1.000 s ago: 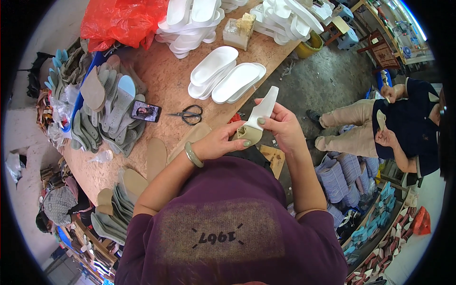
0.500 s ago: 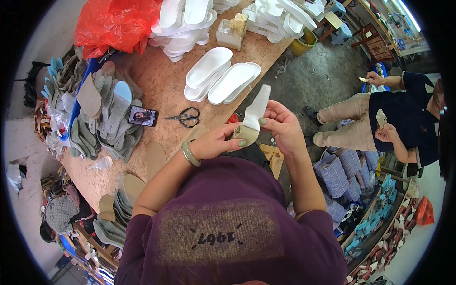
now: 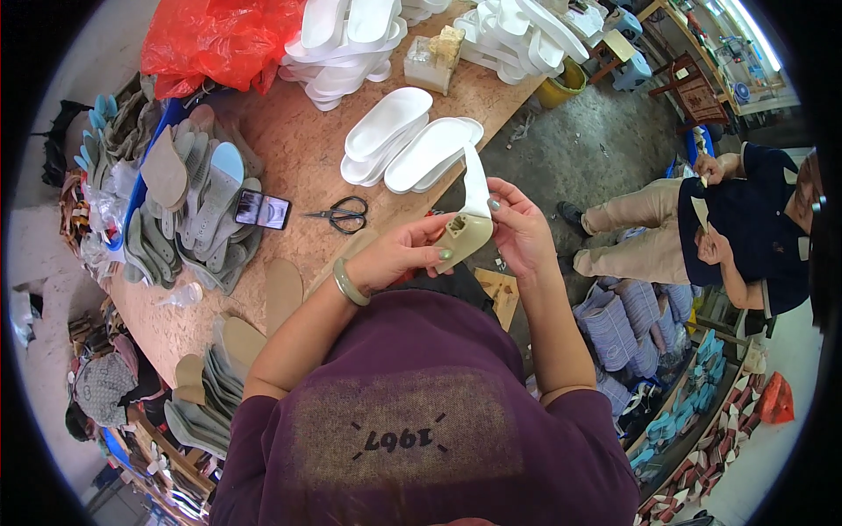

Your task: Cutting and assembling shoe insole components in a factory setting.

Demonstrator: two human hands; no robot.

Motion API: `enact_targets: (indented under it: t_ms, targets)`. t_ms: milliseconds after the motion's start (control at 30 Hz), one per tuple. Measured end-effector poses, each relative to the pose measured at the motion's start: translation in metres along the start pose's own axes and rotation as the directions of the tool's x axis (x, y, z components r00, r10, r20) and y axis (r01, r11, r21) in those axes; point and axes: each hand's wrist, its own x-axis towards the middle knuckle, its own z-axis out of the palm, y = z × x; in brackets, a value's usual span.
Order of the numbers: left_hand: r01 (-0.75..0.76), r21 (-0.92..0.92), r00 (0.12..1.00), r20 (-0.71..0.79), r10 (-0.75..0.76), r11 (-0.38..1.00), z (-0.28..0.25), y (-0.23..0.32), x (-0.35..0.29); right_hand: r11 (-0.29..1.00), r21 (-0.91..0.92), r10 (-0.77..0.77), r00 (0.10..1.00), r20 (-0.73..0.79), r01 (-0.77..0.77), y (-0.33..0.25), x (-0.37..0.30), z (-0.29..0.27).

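A beige shoe heel (image 3: 469, 238), with square hollows showing in its end, is in front of my chest. My left hand (image 3: 395, 256), a bracelet at its wrist, is closed around the heel's left side. From the heel rises a white strip (image 3: 475, 186) of covering material, lying against one face, its free end standing up. Fingers of my right hand (image 3: 523, 226) pinch the strip against the heel's right side. Two stacks of white shoe soles (image 3: 388, 123) rest on the table just beyond. Black-handled scissors (image 3: 323, 214) lie open left of them.
The wooden table (image 3: 281, 131) carries a phone (image 3: 263, 210), heaped grey insoles (image 3: 206, 188), a red plastic bag (image 3: 215, 44) and a whitish block (image 3: 432, 63). To the right, another person (image 3: 745, 219) handles pale pieces. Wrapped bundles (image 3: 614, 329) lie below that person.
The heel has been turned so its hollow end faces up toward me. The strip now stands straighter, and my right fingers have shifted down along it. The other person's hands have moved closer together.
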Motion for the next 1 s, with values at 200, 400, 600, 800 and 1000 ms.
enact_targets:
  t_ms: [200,400,600,800,1000]
  targets:
    - [-0.102,-0.004,0.968,-0.229,0.098,0.995,0.018,0.010,0.003,0.999,0.007,-0.052,0.998,-0.045,0.052,0.005,0.001,-0.004]
    - [-0.208,0.381,0.849,-0.386,0.359,0.901,0.028,-0.003,0.007,0.995,0.099,-0.026,0.999,0.030,0.023,0.015,-0.010,-0.008]
    - [-0.201,0.628,0.765,-0.379,0.521,0.752,0.029,-0.010,0.007,0.995,0.079,-0.072,0.996,0.044,0.068,0.016,-0.017,-0.005]
    - [-0.253,0.588,0.773,-0.355,0.526,0.768,0.032,-0.011,0.006,0.997,0.026,-0.077,0.988,0.137,0.074,0.008,-0.026,-0.002]
    - [-0.268,0.376,0.838,-0.364,0.407,0.887,0.033,-0.006,0.003,0.973,-0.181,-0.099,0.965,0.244,0.145,-0.009,-0.027,-0.009]
